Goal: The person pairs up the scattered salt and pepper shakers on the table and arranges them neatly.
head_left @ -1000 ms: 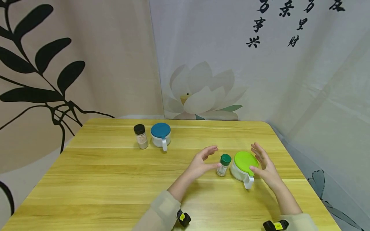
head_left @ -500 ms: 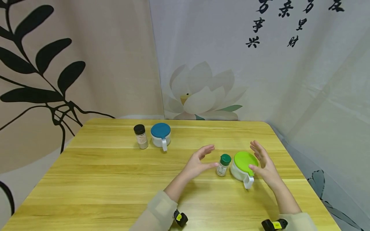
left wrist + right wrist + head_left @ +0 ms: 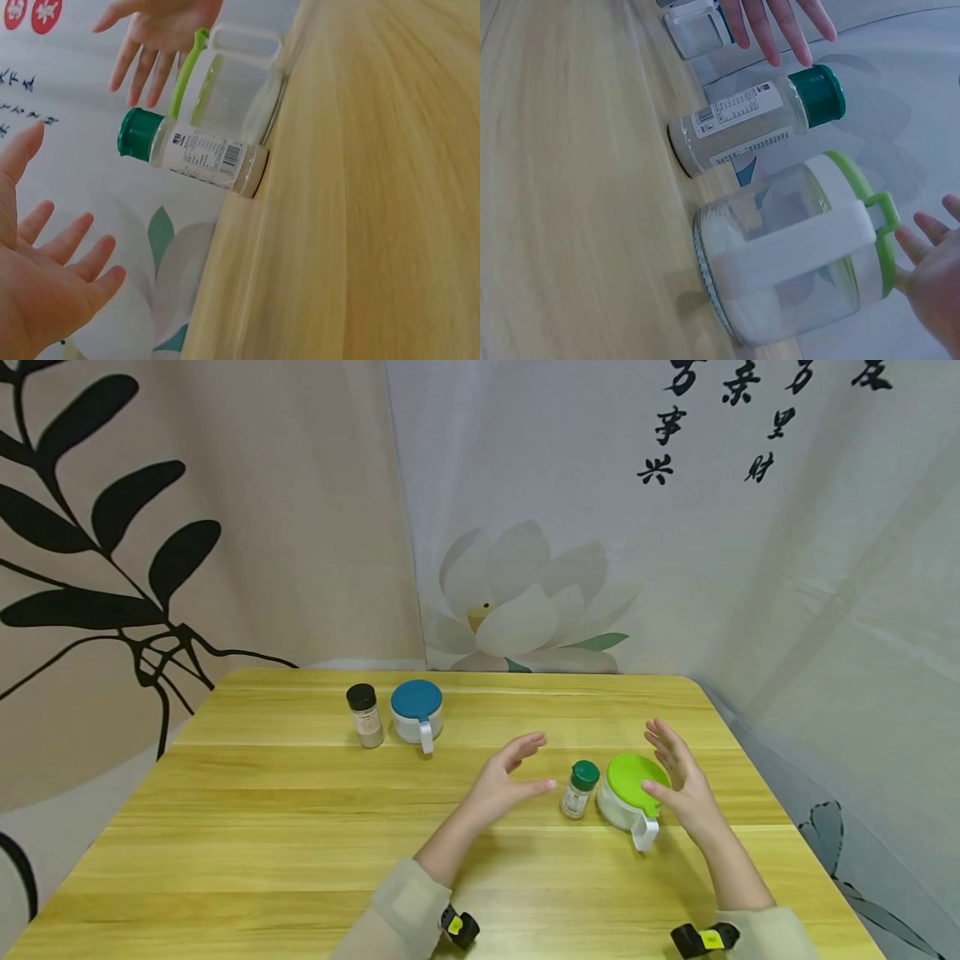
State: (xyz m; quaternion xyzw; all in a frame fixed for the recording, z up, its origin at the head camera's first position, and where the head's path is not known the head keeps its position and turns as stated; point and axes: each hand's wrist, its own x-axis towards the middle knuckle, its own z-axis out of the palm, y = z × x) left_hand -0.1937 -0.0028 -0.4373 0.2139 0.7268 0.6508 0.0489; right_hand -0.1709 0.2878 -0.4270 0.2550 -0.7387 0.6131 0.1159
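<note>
A clear spice bottle with a dark green cap (image 3: 581, 790) and a clear jar with a lime green lid (image 3: 630, 797) stand side by side at the right of the table. The jar's white handle faces the person. My left hand (image 3: 501, 785) hovers left of the spice bottle, fingers spread and thumb toward it, holding nothing. To the right of the jar is my right hand (image 3: 682, 793), fingers extended and apart. Its thumb overlaps the lid in the head view; I cannot tell whether it touches. The right wrist view shows white contents low in the jar (image 3: 780, 262).
Farther back on the wooden table (image 3: 300, 827) stand a black-capped spice bottle (image 3: 366, 716) and a blue-lidded jar (image 3: 417, 714) with a white handle. Curtains printed with a plant and a lotus hang behind the table. Both wrists wear small black cameras.
My left hand has drawn left, away from the green-capped bottle. My right hand has shifted slightly up and left. The bottles and jars have stayed put.
</note>
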